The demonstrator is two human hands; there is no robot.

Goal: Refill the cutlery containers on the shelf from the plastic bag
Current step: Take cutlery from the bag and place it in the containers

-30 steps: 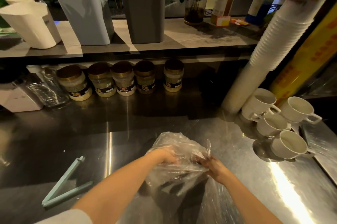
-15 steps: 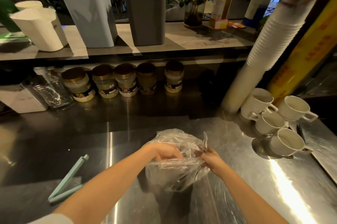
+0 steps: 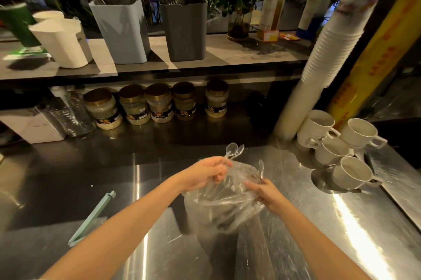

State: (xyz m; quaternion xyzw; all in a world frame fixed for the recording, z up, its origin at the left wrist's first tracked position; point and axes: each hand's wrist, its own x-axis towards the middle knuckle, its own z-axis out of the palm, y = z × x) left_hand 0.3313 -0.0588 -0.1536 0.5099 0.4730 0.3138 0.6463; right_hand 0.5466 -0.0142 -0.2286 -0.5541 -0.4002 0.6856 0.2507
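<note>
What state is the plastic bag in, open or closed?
Open. The left hand holds clear spoons partly out of the plastic bag, and the right hand grips its rim.

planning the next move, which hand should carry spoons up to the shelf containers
Probably left. The left hand grips clear spoons above the plastic bag, and the light blue container stands on its side. The right hand holds the bag.
</note>
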